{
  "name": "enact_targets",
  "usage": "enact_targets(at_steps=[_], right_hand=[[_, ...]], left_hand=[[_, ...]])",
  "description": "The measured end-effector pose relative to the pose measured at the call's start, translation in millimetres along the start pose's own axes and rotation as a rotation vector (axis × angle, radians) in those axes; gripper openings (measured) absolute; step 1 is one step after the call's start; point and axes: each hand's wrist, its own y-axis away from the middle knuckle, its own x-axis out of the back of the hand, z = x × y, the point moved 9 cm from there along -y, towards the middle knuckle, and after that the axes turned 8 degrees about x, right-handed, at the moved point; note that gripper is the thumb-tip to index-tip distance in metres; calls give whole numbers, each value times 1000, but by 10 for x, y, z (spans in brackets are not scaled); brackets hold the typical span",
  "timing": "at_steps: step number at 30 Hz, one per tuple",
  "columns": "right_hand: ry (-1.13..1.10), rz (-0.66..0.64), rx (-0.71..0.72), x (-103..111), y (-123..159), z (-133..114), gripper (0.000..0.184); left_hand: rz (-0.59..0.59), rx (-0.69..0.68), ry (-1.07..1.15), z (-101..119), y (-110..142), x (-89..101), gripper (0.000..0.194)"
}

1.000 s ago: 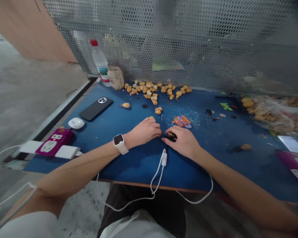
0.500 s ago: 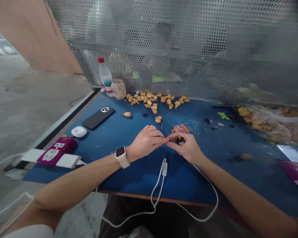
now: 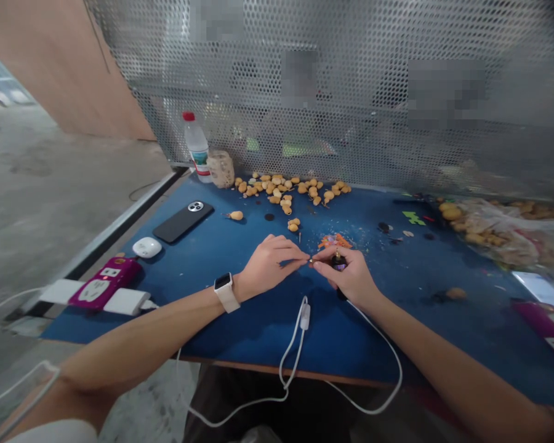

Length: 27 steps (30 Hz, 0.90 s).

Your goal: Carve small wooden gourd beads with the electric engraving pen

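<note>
Blue table [image 3: 253, 335]; left hand [image 3: 277, 266] pinching tiny item [image 3: 311, 260], right hand [image 3: 349, 277] pinching dark object [image 3: 338, 263]

The tiny thing at the fingertips of the left hand [image 3: 273, 264] is too small to tell. The right hand [image 3: 351, 277] covers most of a small dark object [image 3: 338, 263], so its shape is not clear. Square patches on the perforated metal screen [image 3: 351, 147] are blurred. The right edge of the picture cuts off a plastic bag [image 3: 493, 237] and a magenta power strip [image 3: 542, 329].

right hand [image 3: 351, 277] holds dark object [image 3: 338, 263] just beside left hand [image 3: 272, 266]
</note>
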Motion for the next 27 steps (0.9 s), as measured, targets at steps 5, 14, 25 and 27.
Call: enact_targets(at_steps=[5,14,25,27], right_hand=[[34,-3,35,-9,10,-30,30],[20,-55,3,-66,33,-56,31],[-5,-69,-13,-98,38,-32,43],[7,-38,-12,-61,24,-9,43]], left_hand=[[-4,-13,6,-5,1,-13,29],[-34,-22,86,3,14,-34,19],[-144,129,229,-67,20,-128,18],[-161,126,265,-37,16,-123,8]])
